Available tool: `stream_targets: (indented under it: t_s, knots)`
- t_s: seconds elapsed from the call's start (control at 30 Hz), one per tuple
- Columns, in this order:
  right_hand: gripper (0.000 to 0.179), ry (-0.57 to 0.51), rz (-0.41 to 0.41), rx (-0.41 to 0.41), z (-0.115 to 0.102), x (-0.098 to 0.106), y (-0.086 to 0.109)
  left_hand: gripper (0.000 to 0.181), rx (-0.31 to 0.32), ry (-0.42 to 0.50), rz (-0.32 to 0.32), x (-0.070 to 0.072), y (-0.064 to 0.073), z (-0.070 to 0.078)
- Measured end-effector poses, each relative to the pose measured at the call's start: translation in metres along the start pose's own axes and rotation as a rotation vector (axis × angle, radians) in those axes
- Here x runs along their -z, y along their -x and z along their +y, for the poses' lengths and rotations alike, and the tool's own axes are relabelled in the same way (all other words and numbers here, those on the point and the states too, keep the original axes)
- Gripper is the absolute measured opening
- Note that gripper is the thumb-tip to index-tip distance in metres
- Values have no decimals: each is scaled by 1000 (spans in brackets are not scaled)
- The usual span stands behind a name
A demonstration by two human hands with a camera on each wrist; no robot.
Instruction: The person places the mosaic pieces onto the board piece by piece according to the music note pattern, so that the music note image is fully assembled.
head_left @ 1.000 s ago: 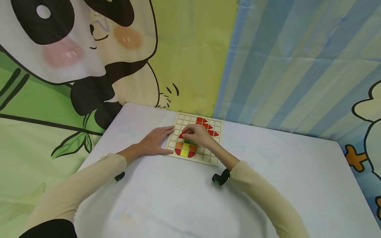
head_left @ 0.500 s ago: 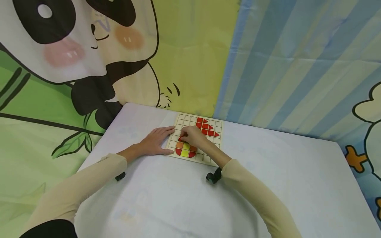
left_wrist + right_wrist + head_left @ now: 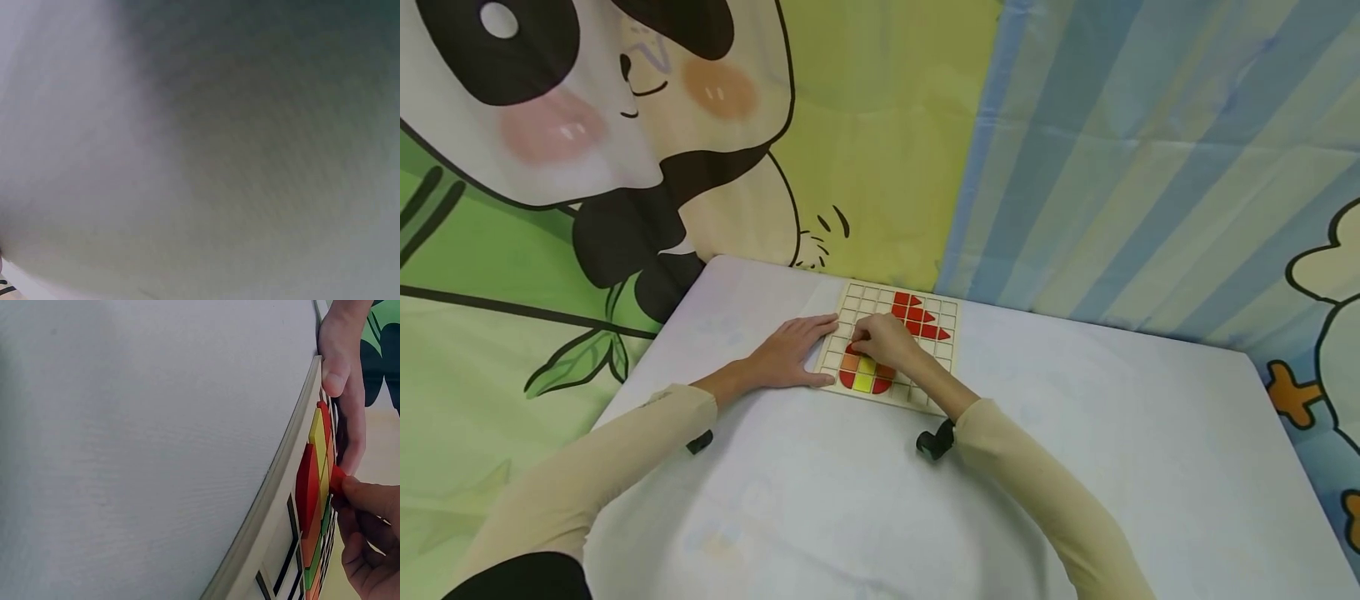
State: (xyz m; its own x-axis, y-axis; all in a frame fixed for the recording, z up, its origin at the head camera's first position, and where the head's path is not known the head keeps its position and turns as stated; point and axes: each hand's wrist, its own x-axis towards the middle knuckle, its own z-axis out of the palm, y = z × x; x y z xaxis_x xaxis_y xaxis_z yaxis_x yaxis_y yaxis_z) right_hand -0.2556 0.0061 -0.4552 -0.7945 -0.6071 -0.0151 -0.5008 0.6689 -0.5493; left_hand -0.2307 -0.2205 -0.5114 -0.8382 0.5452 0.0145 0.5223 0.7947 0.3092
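Note:
A pale wooden grid board (image 3: pixel 917 395) lies near the back edge of the table. My left hand (image 3: pixel 786 354) rests flat at its left edge, fingers extended and thumb along the near corner. Over the board's left half, my right hand (image 3: pixel 883 340) pinches a small red puzzle piece (image 3: pixel 337 480) between thumb and finger, just above the orange and yellow tiles. In the right wrist view, the piece is right at the board's surface beside green tiles (image 3: pixel 315 553). A yellow tile (image 3: pixel 862 382) sits between two red rounded pieces in the near row. Cloth fills most of the left wrist view.
Red square and triangular tiles (image 3: pixel 917 315) form stepped rows at the board's back right. A white cloth covers the table (image 3: pixel 820 500). A printed panda curtain (image 3: pixel 880 150) hangs right behind it. Dark wrist-worn devices (image 3: pixel 934 442) show beneath both forearms.
My right hand has moved slightly nearer and to the left with the red piece, lowering it toward the row behind the orange tiles. My left hand has stayed in place.

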Motion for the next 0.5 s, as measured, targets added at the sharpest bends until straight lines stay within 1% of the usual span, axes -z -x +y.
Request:
stream_targets:
  t_s: [0.13,0.37,0.4,0.5]
  knots:
    - [10,-16,-7,-5,0,1,0,100,-10,10,15,0,0,0]
    - [9,-21,13,6,2,0,0,100,-10,24,13,-1,1,0]
    - [9,-15,16,6,2,0,-1,100,-10,25,14,-1,1,0]
    - [11,65,7,22,2,-3,-2,100,-13,11,20,-2,1,-1]
